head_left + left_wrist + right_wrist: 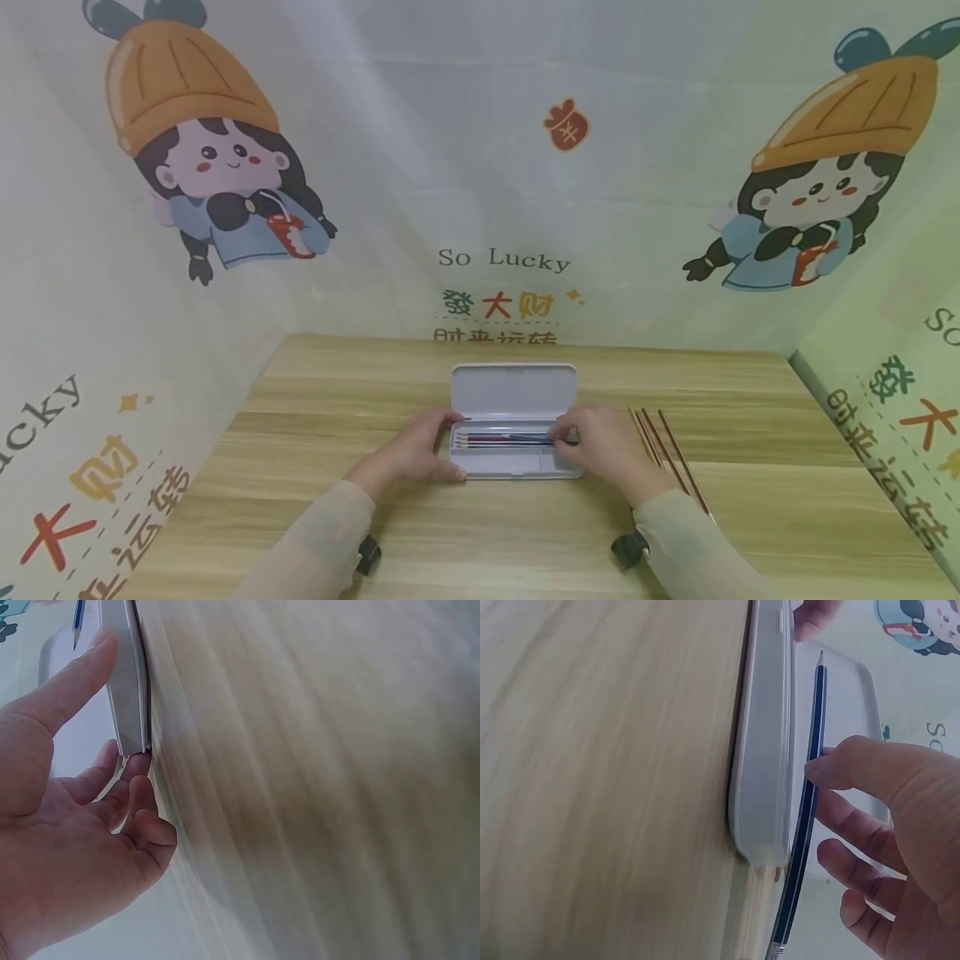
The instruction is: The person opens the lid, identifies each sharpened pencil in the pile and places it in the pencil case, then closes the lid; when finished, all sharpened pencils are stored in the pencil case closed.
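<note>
A white pencil case (495, 462) lies on the table with its lid (513, 390) raised at the back. Several pencils (491, 439) lie side by side in its rear compartment, tips to the left. My left hand (412, 450) holds the case's left end, thumb at the front corner and fingers toward the back. Over the right end, my right hand (603, 442) pinches a dark blue pencil (802, 832) between thumb and fingers. In the right wrist view this pencil sits above the case rim, with its metal-banded end extending beyond the case.
Several thin reddish-brown sticks (682, 462) lie on the wooden table (337, 383) to the right, partly hidden by my right forearm. A printed cloth (390, 167) with cartoon figures encloses the back and sides.
</note>
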The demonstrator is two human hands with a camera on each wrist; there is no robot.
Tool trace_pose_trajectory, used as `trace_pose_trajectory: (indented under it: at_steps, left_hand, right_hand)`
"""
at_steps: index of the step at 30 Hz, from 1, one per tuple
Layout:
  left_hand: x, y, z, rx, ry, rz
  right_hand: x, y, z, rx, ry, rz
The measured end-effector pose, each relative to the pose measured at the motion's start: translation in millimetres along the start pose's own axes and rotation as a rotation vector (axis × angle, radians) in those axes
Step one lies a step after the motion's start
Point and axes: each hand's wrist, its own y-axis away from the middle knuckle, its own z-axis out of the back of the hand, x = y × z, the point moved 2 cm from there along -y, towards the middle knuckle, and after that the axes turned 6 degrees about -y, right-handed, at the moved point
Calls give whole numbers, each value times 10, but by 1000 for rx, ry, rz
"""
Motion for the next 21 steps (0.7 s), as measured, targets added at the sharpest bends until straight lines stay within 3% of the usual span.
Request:
trace_pose_trajectory:
  at_steps: [7, 14, 21]
  left_hand:
    - [-29, 3, 11, 8, 18, 9]
    - [-17, -5, -2, 7, 16, 21]
    - [3, -10, 0, 1, -1, -3]
  right_hand:
    - [81, -135, -80, 44, 13, 44]
    - [205, -288, -135, 55, 61, 38]
    - [312, -403, -238, 114, 46, 48]
